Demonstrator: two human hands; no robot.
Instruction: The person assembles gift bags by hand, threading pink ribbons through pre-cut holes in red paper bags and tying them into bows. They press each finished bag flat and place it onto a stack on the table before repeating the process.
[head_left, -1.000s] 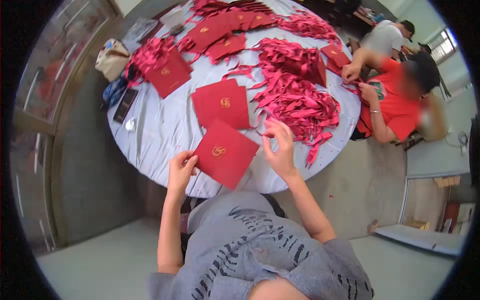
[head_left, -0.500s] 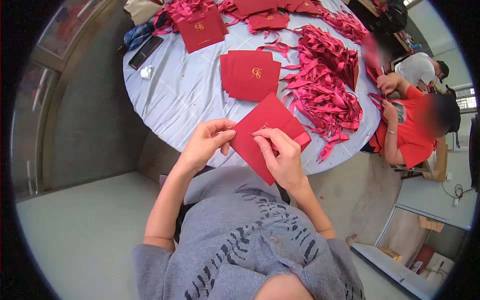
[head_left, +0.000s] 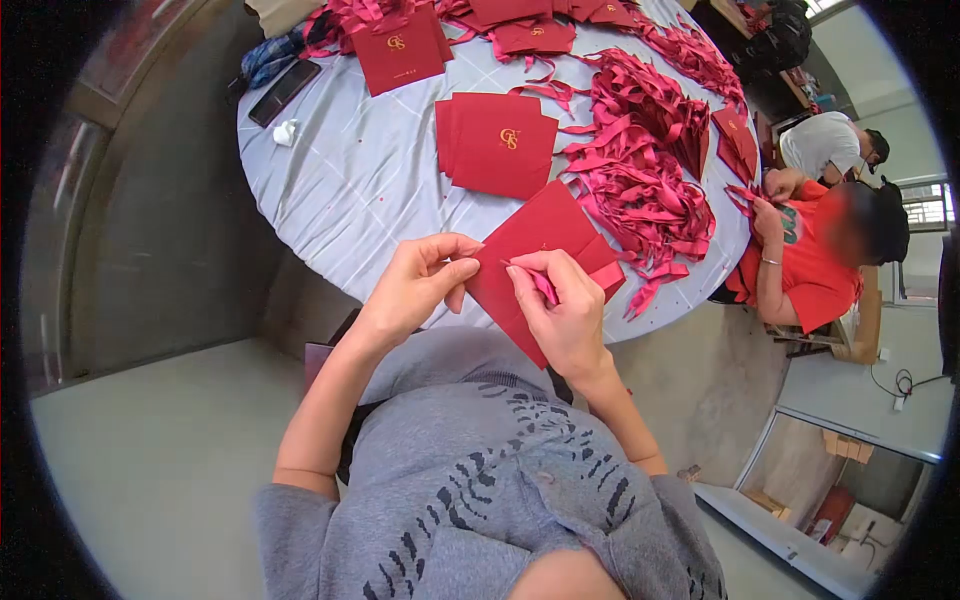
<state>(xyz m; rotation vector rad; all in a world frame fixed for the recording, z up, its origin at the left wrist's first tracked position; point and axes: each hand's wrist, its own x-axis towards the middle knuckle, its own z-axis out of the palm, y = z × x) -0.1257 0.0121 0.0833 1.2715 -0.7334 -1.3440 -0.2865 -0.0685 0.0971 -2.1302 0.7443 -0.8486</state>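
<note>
My left hand (head_left: 425,283) pinches the left edge of a red card or envelope (head_left: 545,225), which is held tilted over the table's near edge. Over its front, my right hand (head_left: 563,305) has thumb and index finger pressed together on a pink ribbon (head_left: 545,288), part of it showing between the fingers. A wider pink band crosses the card's right side. Just beyond lies a small stack of red cards (head_left: 503,145) with gold lettering. To its right is a large heap of pink ribbons (head_left: 645,190).
More red cards (head_left: 398,55) lie at the far side of the round, white-covered table (head_left: 330,190). A phone (head_left: 285,92) and crumpled tissue (head_left: 286,132) are at the left. A person in red (head_left: 810,255) sits at the right, handling ribbon; another person in white (head_left: 820,140) is beyond.
A bit of pink ribbon now shows in my right hand's fingers. The view has shifted slightly. The person in red has lowered the hands, and red cards now show beside them.
</note>
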